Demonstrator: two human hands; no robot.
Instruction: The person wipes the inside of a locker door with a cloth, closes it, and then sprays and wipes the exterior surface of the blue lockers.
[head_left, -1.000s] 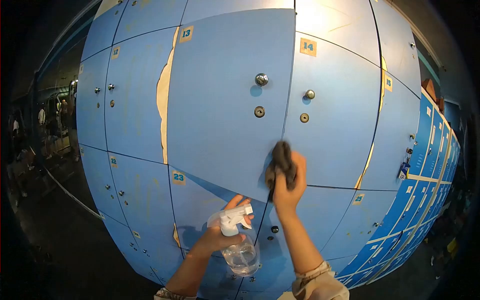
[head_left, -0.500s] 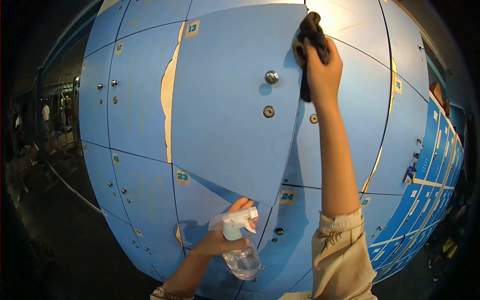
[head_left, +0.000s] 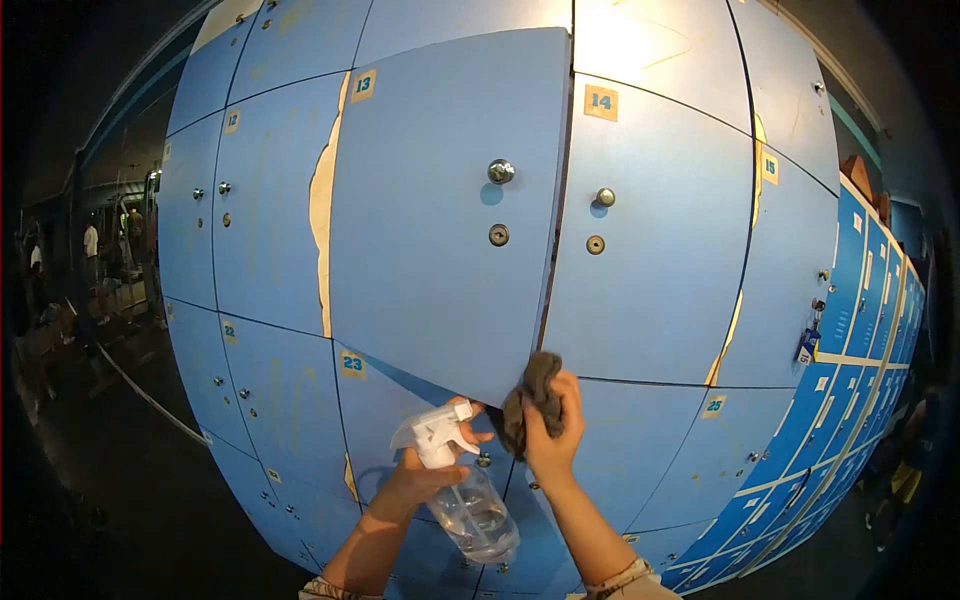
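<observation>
Blue lockers fill the middle of the frame, and door 13 stands ajar, jutting over the top of locker 23. Door 14 sits flush beside it, a key tag dangles at centre right, and brighter lockers run down the right side. At lower centre, the right hand is closed around a dark cloth at door 13's bottom corner. Lower left of that, the left hand grips a see-through spray bottle, clear liquid inside, blocking the lockers behind.
</observation>
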